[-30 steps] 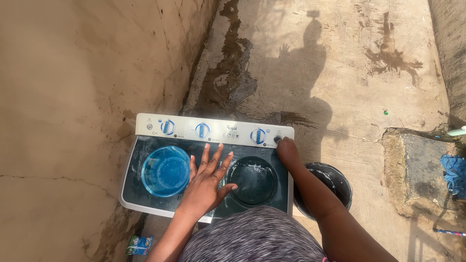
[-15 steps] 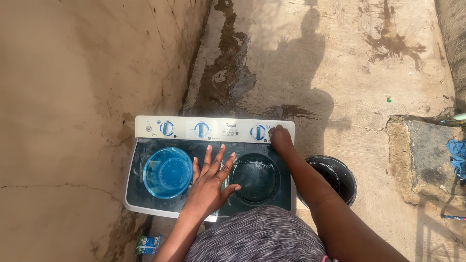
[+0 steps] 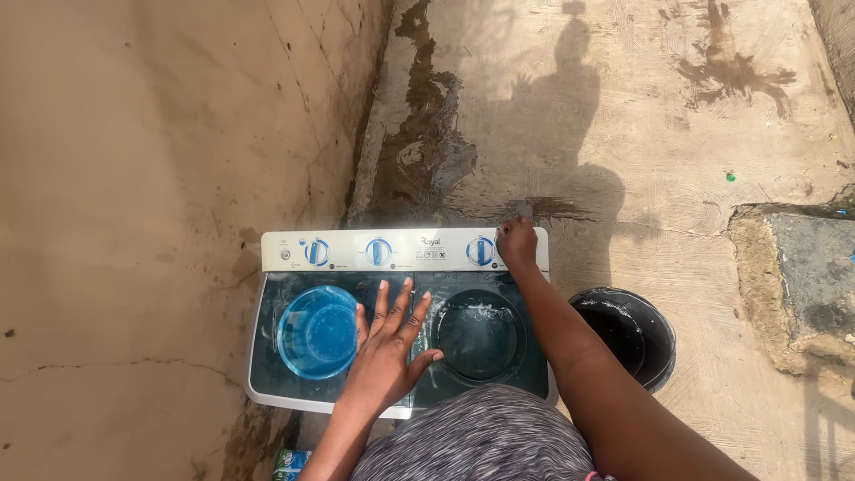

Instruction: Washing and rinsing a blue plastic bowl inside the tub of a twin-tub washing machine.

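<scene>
The left hand (image 3: pixel 387 343) lies flat, fingers spread, on the dark lid of the twin-tub washing machine (image 3: pixel 267 356), between its blue wash tub (image 3: pixel 318 331) and spin tub (image 3: pixel 479 337). Farther off, the right hand (image 3: pixel 517 245) curls against the control panel beside the rightmost blue knob (image 3: pixel 481 251); whether it pinches anything cannot be told. A black bucket (image 3: pixel 655 352) stands right of the machine.

Green-blue carton (image 3: pixel 290 463) on floor, below washing machine (image 3: pixel 267 392)
</scene>
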